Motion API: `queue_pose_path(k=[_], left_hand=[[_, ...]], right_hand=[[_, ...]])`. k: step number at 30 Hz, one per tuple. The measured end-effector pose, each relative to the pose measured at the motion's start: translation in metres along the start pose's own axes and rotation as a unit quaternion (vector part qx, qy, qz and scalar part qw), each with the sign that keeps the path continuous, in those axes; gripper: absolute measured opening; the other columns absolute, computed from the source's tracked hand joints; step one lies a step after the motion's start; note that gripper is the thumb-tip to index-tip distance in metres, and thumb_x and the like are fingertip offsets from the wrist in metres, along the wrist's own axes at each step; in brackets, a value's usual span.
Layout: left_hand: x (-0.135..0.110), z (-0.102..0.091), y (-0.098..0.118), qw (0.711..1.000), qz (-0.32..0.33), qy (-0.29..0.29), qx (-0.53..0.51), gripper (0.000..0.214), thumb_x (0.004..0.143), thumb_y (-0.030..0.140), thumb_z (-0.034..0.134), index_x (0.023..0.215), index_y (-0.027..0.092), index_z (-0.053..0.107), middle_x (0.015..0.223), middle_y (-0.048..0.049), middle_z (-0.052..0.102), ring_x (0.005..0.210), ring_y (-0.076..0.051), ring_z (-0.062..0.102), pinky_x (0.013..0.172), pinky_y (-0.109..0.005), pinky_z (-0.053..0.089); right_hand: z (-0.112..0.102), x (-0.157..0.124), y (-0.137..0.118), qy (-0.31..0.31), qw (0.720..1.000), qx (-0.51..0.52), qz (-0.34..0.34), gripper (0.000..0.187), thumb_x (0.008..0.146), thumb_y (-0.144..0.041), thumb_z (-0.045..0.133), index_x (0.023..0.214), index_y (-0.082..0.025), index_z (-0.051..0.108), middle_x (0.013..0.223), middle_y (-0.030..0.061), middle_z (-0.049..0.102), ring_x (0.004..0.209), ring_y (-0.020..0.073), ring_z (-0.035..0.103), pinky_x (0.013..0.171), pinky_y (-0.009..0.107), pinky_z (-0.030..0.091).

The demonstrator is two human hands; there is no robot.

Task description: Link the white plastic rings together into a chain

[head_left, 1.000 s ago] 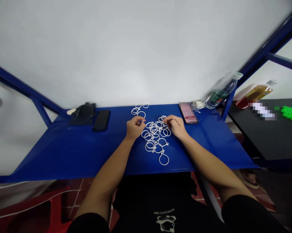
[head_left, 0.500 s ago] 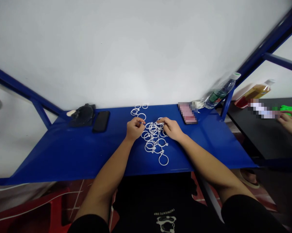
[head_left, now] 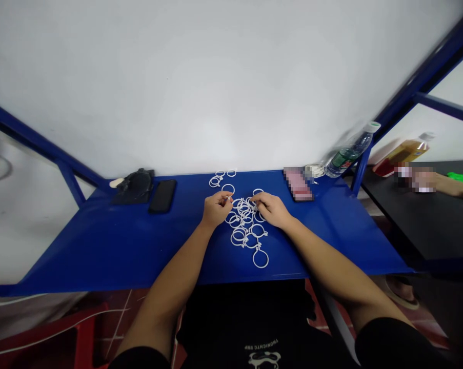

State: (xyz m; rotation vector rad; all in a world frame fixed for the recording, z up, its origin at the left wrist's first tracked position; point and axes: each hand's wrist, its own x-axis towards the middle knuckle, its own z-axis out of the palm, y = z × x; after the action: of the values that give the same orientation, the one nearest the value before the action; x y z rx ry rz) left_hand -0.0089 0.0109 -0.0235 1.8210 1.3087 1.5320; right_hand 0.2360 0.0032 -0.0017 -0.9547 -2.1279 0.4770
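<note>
Lying on the blue tabletop (head_left: 119, 241), a heap of white plastic rings (head_left: 246, 228) is flanked by both hands. The left hand (head_left: 216, 209) is set at the heap's left edge. Its grip is closed to a pinch, with thumb and forefinger brought together on a white ring (head_left: 228, 199) at the heap's upper left. The right hand (head_left: 273, 210) is laid at the heap's upper right, knuckles up and fingers curled inward. Its grip is drawn nearly closed, with the fingertips on rings at the top of the heap. Whether a ring is clamped there or only touched cannot be told.

A single loose ring (head_left: 227, 189) is seen just beyond the left hand, and a small cluster of rings (head_left: 218, 179) lies farther back near the wall. A larger ring (head_left: 260, 258) is placed at the heap's near end.

A clear plastic bottle (head_left: 348, 152) with a green label and a white cap is propped tilted at the right rear corner; its fill level cannot be made out. A second bottle (head_left: 406, 150), amber in colour, is seen beyond it beside a black table (head_left: 419, 215). A black phone (head_left: 162, 196) and a dark pouch (head_left: 134, 180) are placed at the left rear of the tabletop.
</note>
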Motion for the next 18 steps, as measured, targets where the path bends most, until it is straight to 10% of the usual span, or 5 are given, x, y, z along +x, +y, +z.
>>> queue_pose_path(k=[18], left_hand=[[-0.003,0.0013,-0.0072,0.998,-0.013,-0.053,-0.019,0.025,0.081,0.018,0.064,0.103,0.018,0.076,0.093,-0.0071,0.083,0.054,-0.012,0.069,0.055,-0.023,0.056]], right_hand=[[0.0044,0.0005,0.0032,0.006,1.0,0.012,-0.01,0.03,0.092,-0.01,0.05,0.107,-0.022,0.073,0.102,0.0067,0.077,0.093,0.0212,0.072,0.085,0.034,0.056]])
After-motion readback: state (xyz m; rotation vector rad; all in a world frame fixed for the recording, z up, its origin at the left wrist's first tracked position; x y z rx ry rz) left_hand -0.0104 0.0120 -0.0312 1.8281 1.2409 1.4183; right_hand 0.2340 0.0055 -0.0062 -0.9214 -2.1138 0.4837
